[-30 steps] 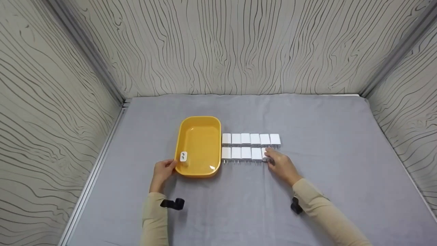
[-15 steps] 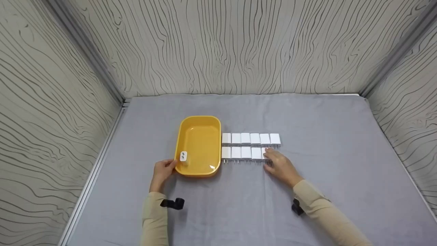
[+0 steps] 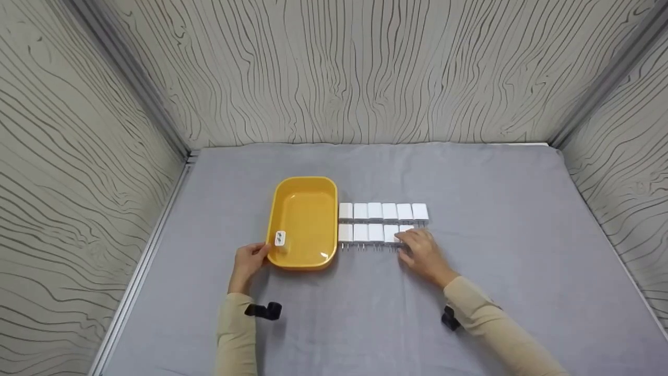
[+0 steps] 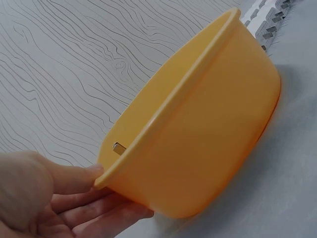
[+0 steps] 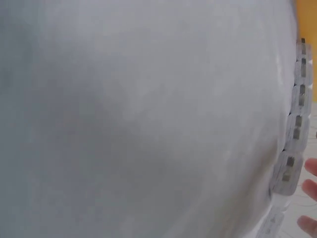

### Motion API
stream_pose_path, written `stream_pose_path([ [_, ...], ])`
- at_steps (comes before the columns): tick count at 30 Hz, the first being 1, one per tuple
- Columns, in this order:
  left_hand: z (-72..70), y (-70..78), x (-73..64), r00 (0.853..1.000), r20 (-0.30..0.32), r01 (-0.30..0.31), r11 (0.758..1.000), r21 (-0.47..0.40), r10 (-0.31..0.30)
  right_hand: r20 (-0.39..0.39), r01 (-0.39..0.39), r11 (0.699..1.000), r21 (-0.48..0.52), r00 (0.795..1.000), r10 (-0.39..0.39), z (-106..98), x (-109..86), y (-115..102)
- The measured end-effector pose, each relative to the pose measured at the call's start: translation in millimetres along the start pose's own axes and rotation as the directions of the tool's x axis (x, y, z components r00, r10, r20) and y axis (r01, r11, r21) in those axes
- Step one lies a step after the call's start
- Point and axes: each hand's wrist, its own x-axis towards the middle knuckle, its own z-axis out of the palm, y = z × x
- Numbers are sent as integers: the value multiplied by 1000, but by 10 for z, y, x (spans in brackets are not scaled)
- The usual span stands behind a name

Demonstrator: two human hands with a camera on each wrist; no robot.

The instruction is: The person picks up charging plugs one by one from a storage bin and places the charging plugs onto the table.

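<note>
My left hand point(image 3: 249, 261) pinches the near left corner rim of a yellow plastic basin point(image 4: 198, 139), thumb on top and fingers beneath. Inside that corner a white plug adapter point(image 3: 280, 238) stands with its prongs up. My right hand point(image 3: 424, 253) hovers at the right end of the front row, its fingers relaxed over a white plug adapter point(image 3: 406, 228) and partly covering it. In the right wrist view the fingertips point(image 5: 310, 190) show apart, beside the upright-edged adapters point(image 5: 287, 173) with their metal prongs facing the camera.
Two rows of white plug adapters point(image 3: 375, 211) lie side by side against the basin's right side, prongs toward me. Grey cloth point(image 3: 334, 318) covers the table. Wood-patterned panels point(image 3: 334, 73) stand at the back and sides, with a metal rail point(image 3: 143, 261) along the left.
My right fingers have loosened from the end adapter of the front row and shifted slightly left. My left hand and the basin stay almost where they were.
</note>
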Motion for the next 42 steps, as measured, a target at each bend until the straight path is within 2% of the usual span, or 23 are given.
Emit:
stream_pose_path([
  [5, -11, -75, 42, 999, 8, -51, 998, -36, 51, 24, -5, 999, 34, 1000, 4, 2, 49, -117],
  [8, -5, -55, 34, 999, 0, -46, 999, -14, 46, 36, 1, 998, 57, 999, -3, 5, 86, -197],
  [11, 2, 10, -3, 1000, -8, -11, 1000, 29, 11, 56, -1, 997, 81, 998, -4, 8, 120, -279],
  [17, 0, 16, 5, 1000, 0, -1, 999, 55, 1, 147, -9, 995, 99, 989, -5, 20, 191, -444],
  [20, 3, 1, 23, 1000, -1, -16, 997, 73, 16, 196, -22, 992, 122, 981, -2, 10, 235, -528],
  [24, 10, 3, 26, 999, -24, -37, 992, 119, 40, 283, -86, 982, 169, 958, 36, -13, 307, -655],
  [26, 12, 8, 22, 999, -34, -29, 991, 127, 34, 330, -133, 972, 194, 942, 63, -17, 342, -717],
  [29, 19, 17, 15, 999, -31, 12, 996, 89, -10, 373, -180, 954, 238, 924, 82, -8, 383, -799],
  [32, 20, 22, 9, 999, -25, 25, 997, 71, -23, 380, -198, 941, 276, 921, 83, 5, 420, -866],
  [37, 10, 21, 6, 1000, -17, 3, 997, 80, -2, 376, -202, 922, 330, 924, 68, 11, 493, -970],
  [42, 2, 7, 12, 1000, -14, -3, 996, 92, 4, 337, -172, 906, 387, 941, 35, 45, 541, -1073],
])
